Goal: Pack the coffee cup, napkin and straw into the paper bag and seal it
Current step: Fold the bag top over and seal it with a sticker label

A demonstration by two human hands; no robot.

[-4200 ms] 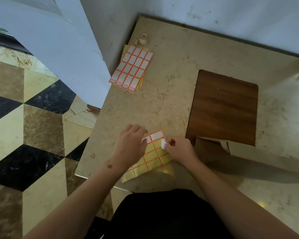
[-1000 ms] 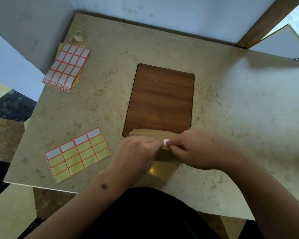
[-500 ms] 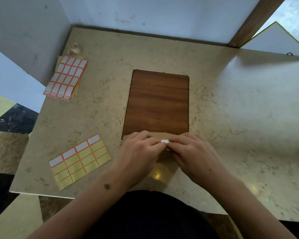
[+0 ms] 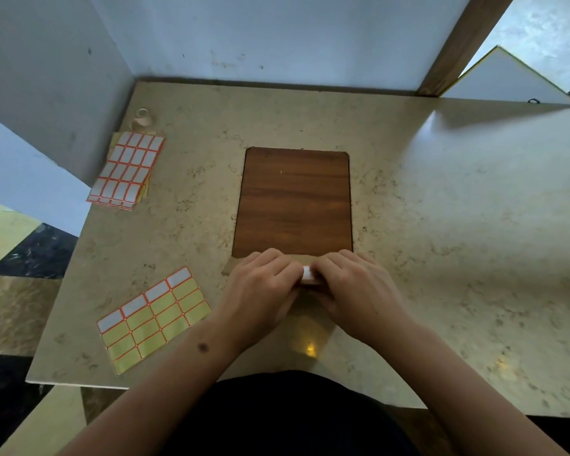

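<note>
Low in the middle of the frame, the paper bag (image 4: 232, 264) stands on the tabletop (image 4: 441, 209), mostly hidden under both hands. The left hand (image 4: 260, 291) and right hand (image 4: 356, 291) meet over its folded top, each grip narrow, pressing a small white sticker (image 4: 307, 274) onto the fold. The bag looks thin and light, so it will likely crumple if squeezed. Best to hold it by the folded top edge. The sticker sheet (image 4: 152, 317) lies at lower left.
</note>
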